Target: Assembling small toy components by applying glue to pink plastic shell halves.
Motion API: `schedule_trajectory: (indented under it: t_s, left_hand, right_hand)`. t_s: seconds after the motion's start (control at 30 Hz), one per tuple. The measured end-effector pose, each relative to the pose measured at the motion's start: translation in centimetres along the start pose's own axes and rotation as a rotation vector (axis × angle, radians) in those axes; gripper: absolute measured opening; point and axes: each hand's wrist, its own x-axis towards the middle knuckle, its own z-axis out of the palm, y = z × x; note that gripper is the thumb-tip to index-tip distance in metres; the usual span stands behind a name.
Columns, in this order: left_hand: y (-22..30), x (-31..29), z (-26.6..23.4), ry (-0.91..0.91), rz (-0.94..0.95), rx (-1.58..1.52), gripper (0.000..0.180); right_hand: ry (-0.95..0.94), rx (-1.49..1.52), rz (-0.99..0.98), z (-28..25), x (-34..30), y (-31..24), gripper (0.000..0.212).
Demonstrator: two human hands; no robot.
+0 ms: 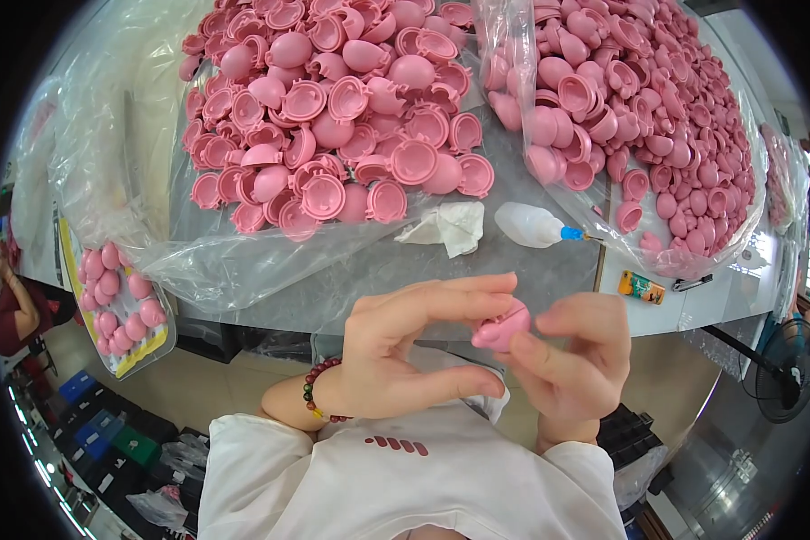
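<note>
In front of my body, both hands meet at a small pink plastic shell piece [502, 328], rounded with a seam line and a small projecting end. My right hand [571, 360] pinches it near the thumb tip, with the other fingers curled and slightly blurred. The fingers of my left hand [414, 346] stretch out, their tips touching the piece's upper left side, while the thumb stays well apart from it. Just beyond the hands, a crumpled white cloth [454, 227] and a white squeeze bottle [528, 225] with a blue tip lie on the grey table [333, 283].
Pink half-shells heap up [333, 117] on clear plastic sheeting [216, 270]; another heap [657, 126] fills plastic at the right. A yellow-edged tray [144, 353] of pink egg shapes sits left. A small green-orange tube [641, 287] lies near the right edge, with a black fan [786, 373] beyond.
</note>
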Motion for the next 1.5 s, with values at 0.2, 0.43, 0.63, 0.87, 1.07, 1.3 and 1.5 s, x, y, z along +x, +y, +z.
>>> schedule_trajectory:
  t_s: [0.2,0.43,0.63,0.87,1.07,1.3,1.5]
  left_hand:
    - [0.3,0.1,0.7,0.162,-0.101,-0.165,0.051]
    - [-0.2,0.0,-0.3,0.105,0.06,-0.075,0.044]
    - [0.6,0.3,-0.7,0.042,-0.32,-0.576,0.051]
    - [-1.6,-0.1,-0.6,-0.038,-0.348,-1.083,0.053]
    - [-0.3,0.6,-0.7,-0.086,-0.403,-0.876,0.064]
    - [0.2,0.3,-1.2,-0.016,-0.049,-0.347,0.043]
    - [1.8,-0.7,-3.6,-0.07,0.212,0.185,0.042]
  right_hand:
    - [0.022,0.071,-0.099,-0.2,-0.4,0.7,0.025]
    - [0.283,0.15,0.324,0.7,0.4,2.8,0.049]
    - [0.056,-0.129,0.361,2.1,0.9,3.9,0.037]
    - [0.256,0.481,0.498,1.0,0.1,2.0,0.024]
    - [0.272,0.644,0.493,0.9,-0.5,1.8,0.027]
    - [0.269,0.663,0.497,1.0,-0.4,1.7,0.027]
    - [0.275,0.64,0.464,1.5,0.1,1.6,0.028]
